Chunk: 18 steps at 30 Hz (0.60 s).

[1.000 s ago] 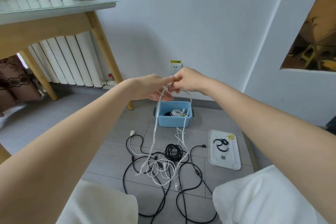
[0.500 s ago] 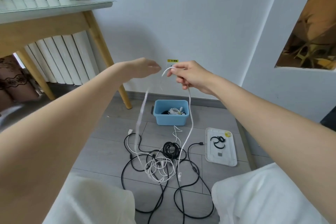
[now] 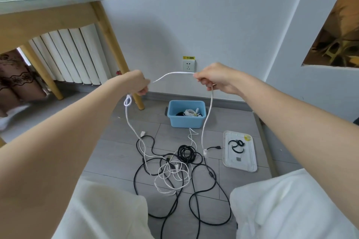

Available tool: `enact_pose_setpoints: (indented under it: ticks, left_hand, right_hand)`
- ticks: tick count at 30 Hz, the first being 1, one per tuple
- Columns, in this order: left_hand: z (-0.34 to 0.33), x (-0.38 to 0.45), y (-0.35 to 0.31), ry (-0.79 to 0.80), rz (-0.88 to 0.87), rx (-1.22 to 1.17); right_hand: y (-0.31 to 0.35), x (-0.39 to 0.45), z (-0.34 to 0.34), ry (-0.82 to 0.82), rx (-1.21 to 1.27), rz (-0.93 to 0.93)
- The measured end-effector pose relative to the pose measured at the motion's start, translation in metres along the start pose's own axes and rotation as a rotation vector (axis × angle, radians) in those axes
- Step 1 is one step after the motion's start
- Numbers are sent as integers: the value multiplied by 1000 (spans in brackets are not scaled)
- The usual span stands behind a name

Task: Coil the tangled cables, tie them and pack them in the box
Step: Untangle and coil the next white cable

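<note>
While both arms reach forward above the floor [image 3: 120, 153], the left hand [image 3: 138, 85] and right hand [image 3: 215, 77] each have their fingers closed on a white cable [image 3: 174, 74] stretched between them. From the left fist it drops through a small loop; from the right fist it hangs to a plug just above the floor. Below lies the tangle of black and white cables [image 3: 174, 169]. Beyond stands the blue box [image 3: 186, 120], already holding coiled cables, its white lid [image 3: 240, 153] to the right.
</note>
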<state>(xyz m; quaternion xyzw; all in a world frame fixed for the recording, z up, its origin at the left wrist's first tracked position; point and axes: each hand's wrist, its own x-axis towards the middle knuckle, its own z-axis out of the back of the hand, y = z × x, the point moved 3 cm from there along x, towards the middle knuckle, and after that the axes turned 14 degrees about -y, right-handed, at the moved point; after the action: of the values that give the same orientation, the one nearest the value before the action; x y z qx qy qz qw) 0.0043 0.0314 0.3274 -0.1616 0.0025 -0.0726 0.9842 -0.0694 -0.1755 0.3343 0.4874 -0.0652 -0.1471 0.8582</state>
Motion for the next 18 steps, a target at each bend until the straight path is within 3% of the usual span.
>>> enact_pose_setpoints:
  ticks: [3, 7, 9, 11, 13, 15, 17, 18]
  left_hand:
    - [-9, -20, -32, 167, -47, -439]
    - [-13, -31, -77, 42, -290, -442]
    - [-9, -29, -76, -36, -318, -400]
    - [-3, -21, -60, -149, -229, -429]
    - [1, -13, -36, -202, -17, -451]
    - [-2, -17, -16, -136, 127, -272]
    - [-15, -17, -6, -25, 58, -61]
    - [-21, -19, -7, 47, 115, -222]
  right_hand:
    - [19, -4, -9, 47, -17, 170]
    - [21, -5, -14, -8, -147, 290]
    - [13, -7, -11, 9, -132, 270]
    - [2, -8, -8, 54, -187, 243]
    - [-7, -8, -6, 76, -265, 210]
    - [-8, -4, -2, 47, -251, 186]
    - [-7, -1, 0, 48, -214, 192]
    - [-5, -1, -2, 72, -222, 213]
